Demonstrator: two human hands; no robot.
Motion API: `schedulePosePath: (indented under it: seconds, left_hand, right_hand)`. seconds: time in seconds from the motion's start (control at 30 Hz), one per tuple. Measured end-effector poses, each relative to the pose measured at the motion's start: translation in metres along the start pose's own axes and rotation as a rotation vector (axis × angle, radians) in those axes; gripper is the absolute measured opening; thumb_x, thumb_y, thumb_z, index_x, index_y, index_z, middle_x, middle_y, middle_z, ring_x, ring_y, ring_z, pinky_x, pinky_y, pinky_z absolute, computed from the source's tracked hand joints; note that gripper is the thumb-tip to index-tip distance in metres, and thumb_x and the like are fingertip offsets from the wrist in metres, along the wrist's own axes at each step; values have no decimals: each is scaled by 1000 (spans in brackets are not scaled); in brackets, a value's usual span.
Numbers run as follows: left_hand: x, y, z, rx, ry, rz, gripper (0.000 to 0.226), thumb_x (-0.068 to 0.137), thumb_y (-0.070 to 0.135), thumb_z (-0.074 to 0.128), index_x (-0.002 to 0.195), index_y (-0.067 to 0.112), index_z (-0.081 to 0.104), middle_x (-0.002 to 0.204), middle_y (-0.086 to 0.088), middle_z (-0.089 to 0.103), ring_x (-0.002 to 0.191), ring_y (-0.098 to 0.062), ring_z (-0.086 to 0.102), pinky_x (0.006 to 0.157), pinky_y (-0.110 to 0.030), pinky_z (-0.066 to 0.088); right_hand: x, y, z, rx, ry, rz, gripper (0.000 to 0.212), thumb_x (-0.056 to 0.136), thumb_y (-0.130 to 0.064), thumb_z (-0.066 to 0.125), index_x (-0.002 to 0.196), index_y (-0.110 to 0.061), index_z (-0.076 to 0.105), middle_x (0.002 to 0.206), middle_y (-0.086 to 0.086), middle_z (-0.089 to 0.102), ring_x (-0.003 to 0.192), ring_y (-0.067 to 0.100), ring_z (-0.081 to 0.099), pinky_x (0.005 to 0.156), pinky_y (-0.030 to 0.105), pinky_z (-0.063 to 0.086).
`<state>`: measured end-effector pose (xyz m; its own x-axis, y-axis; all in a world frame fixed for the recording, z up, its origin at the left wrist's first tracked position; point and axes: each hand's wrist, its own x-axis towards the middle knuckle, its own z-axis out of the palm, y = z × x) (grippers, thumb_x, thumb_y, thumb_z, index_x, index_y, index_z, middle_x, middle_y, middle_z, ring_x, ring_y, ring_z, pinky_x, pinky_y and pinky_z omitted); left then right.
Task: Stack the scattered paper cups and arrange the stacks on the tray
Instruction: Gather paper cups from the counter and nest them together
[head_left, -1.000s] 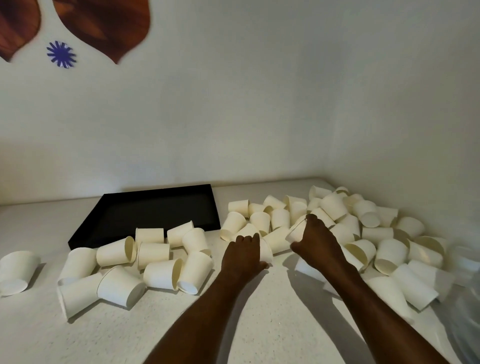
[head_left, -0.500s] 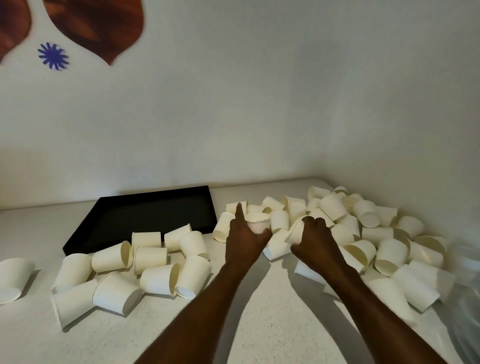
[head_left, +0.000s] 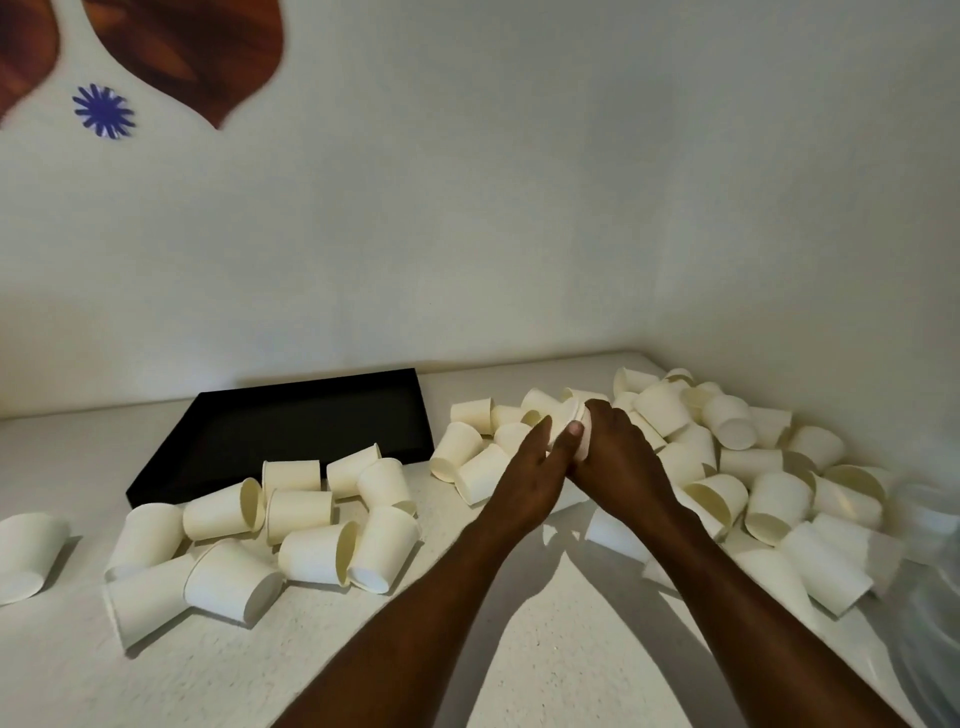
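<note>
Countertop (head_left: 78, 675), white, speckled; carrying all items below.
Tray (head_left: 291, 431), black, shallow, lying flat at the back left with nothing in it.
Heap of paper cups (head_left: 769, 493), right of tray, running into the wall corner; mostly on their sides, touching and overlapping.
Cluster of paper cups (head_left: 296, 519), tipped over just in front of the tray's near edge.
Clear plastic bag (head_left: 930, 571), at the right edge, beside the heap.
Right hand (head_left: 618, 457), over the heap's near left part, fingers curled round the held paper cup (head_left: 583, 441).
Left hand (head_left: 530, 473), touching the right hand; thumb (head_left: 569, 439) pressed on the same cup's wall, index finger stretched forward; narrow pinch. One cup or two nested: cannot tell.
Lone paper cup (head_left: 28, 551), far left, on its side, well apart from the rest.
Against half a second earlier: hands then apart, left hand gripping its own cup near the tray's corner; now joined on one cup.
</note>
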<state>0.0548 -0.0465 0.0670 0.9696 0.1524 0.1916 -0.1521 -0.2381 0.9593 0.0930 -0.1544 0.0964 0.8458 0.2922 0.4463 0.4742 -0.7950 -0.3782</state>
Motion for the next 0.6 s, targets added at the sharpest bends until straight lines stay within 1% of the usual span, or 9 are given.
schedulePosePath:
  seconds: [0.03, 0.1, 0.17, 0.23, 0.27, 0.33, 0.4, 0.53, 0.6]
  left_hand:
    - [1, -2, 0, -9, 28, -8, 72, 85, 74, 34, 143, 30, 38, 151, 4, 39, 131, -7, 41, 115, -35, 29]
    - [6, -6, -2, 54, 135, -10, 65, 93, 62, 36, 144, 23, 39, 148, -3, 45, 133, -19, 44, 114, -44, 34]
    - [11, -15, -5, 268, 229, 24, 48, 99, 44, 44, 136, 14, 47, 135, -7, 56, 124, -23, 53, 107, -42, 42]
    - [17, -27, -6, 497, 188, 60, 38, 96, 36, 53, 126, 12, 52, 122, -7, 62, 113, -22, 59, 101, -39, 48]
    - [20, -34, -5, 607, 138, 59, 40, 94, 36, 56, 127, 14, 50, 124, -6, 61, 114, -22, 58, 102, -38, 47]
    - [28, -49, -3, 822, 50, 45, 55, 92, 39, 57, 139, 16, 42, 138, -7, 52, 126, -24, 51, 108, -39, 41]
    - [37, -61, 0, 992, -18, 55, 65, 91, 45, 57, 145, 15, 33, 146, -9, 46, 131, -26, 46, 108, -39, 38]
    - [53, -73, 10, 1227, -82, 124, 72, 91, 50, 55, 145, 10, 31, 137, -12, 54, 122, -28, 53, 104, -39, 41]
    - [57, -77, 15, 1303, -59, 143, 73, 90, 50, 56, 145, 10, 31, 134, -12, 57, 120, -29, 55, 108, -42, 36]
  right_hand:
    - [0, 3, -1, -7, 0, 7, 58, 80, -43, 68, 124, -13, 45, 114, 8, 59, 99, 25, 60, 80, 38, 53]
    - [1, 11, -2, -30, -3, 21, 63, 77, -42, 71, 127, -14, 43, 117, 7, 58, 102, 24, 59, 84, 39, 53]
    - [1, 19, -3, -57, -8, 46, 66, 77, -44, 72, 128, -14, 42, 118, 8, 57, 103, 25, 59, 85, 39, 53]
    - [2, 26, -4, -71, -14, 80, 69, 77, -47, 71, 129, -14, 40, 119, 9, 56, 105, 26, 59, 87, 40, 52]
    - [3, 30, -4, -74, -20, 94, 70, 77, -47, 71, 130, -14, 39, 120, 9, 55, 106, 26, 58, 88, 41, 52]
    - [4, 37, -4, -82, -23, 110, 70, 76, -47, 70, 130, -15, 38, 121, 9, 54, 108, 27, 57, 89, 43, 51]
    - [6, 45, -4, -111, -23, 122, 68, 77, -45, 70, 128, -15, 38, 120, 9, 54, 107, 26, 57, 87, 40, 51]
    - [9, 57, -4, -133, -25, 159, 65, 78, -43, 69, 128, -16, 38, 119, 8, 53, 106, 27, 55, 84, 39, 47]
    - [12, 62, -3, -143, -32, 174, 66, 78, -43, 68, 130, -16, 37, 121, 8, 52, 107, 27, 54, 85, 40, 46]
